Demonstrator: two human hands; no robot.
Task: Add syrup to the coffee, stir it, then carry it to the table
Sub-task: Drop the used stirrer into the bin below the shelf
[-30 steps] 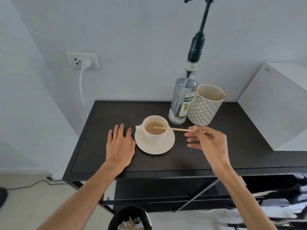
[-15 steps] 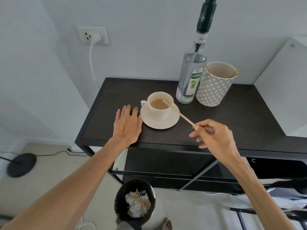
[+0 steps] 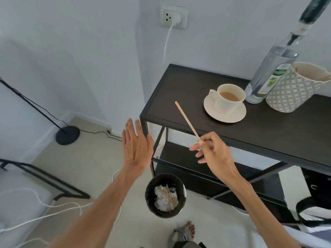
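A cream cup of milky coffee (image 3: 230,98) stands on its saucer (image 3: 224,114) on the dark console table (image 3: 279,126). Behind it rises a clear syrup bottle (image 3: 266,76) with a dark pump top. My right hand (image 3: 213,154) pinches a wooden stir stick (image 3: 187,120) in front of the table's edge, with the stick pointing up and to the left, well clear of the cup. My left hand (image 3: 136,145) hovers flat with its fingers spread, off the table's left corner, holding nothing.
A patterned cup (image 3: 293,90) holding more sticks stands right of the bottle. On the floor below my hands sits a black bin (image 3: 165,195) with crumpled paper and used sticks. A lamp base (image 3: 67,135), cables and a wall socket (image 3: 173,17) lie to the left.
My right hand has drawn the stick out of the cup and back past the table's edge. My left hand has lifted off the tabletop. The view has swung left and down.
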